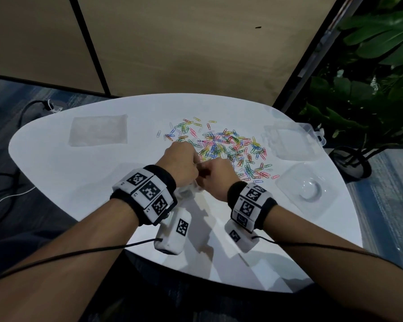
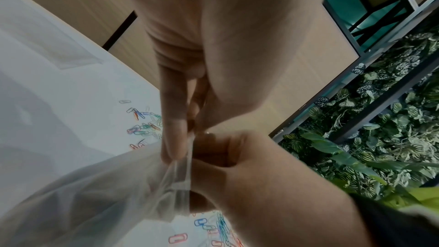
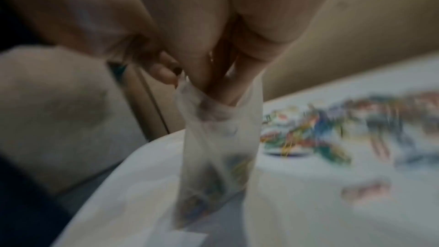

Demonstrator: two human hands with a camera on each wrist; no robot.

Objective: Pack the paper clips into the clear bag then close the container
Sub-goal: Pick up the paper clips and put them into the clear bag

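2 hands are meeting over the near middle of the white table (image 1: 56,163), each pinching the top edge of 1 clear bag (image 2: 99,191). The left hand (image 1: 180,162) and the right hand (image 1: 215,178) are touching at the knuckles, fingers curled onto the plastic. The bag is hanging down from them to the tabletop, mostly hidden under the hands in the head view; the right wrist view, though blurred, is showing colored shapes inside its lower part. The multicolored paper clips (image 1: 233,147) are lying scattered beyond the hands, too many to count. A second flat clear bag (image 1: 98,131) is lying far left, well apart. On the right, 1 open clear plastic container (image 1: 291,140) is sitting near the edge, with 1 clear lid (image 1: 307,189) nearer. 2 wristbands are carrying square black-and-white markers; the small print on them is unreadable. Only the left wrist view is showing shelves of leafy plants (image 2: 380,119).
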